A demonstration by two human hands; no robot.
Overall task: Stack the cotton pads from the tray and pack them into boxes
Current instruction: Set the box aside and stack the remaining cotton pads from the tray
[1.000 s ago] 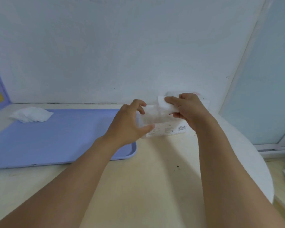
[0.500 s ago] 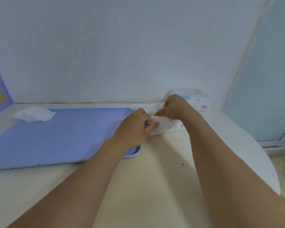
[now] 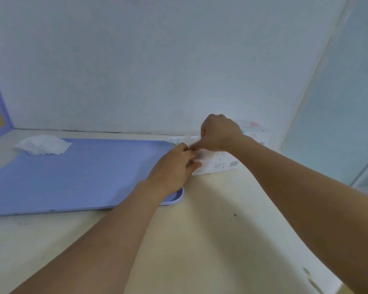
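Both hands grip the box (image 3: 217,165), left hand (image 3: 174,166) at its open end, right hand (image 3: 218,133) curled above; loose cotton pads (image 3: 44,144) lie far left.

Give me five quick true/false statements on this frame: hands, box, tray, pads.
1. Both hands, left hand and right hand, are at the near box. True.
2. The cotton pads lie at the tray's near right corner. False: far left corner.
3. The near box sits on the tray. False: on the table, right of the tray.
4. A second box stands by the wall behind the right hand. True.
5. The tray is green. False: blue-purple.
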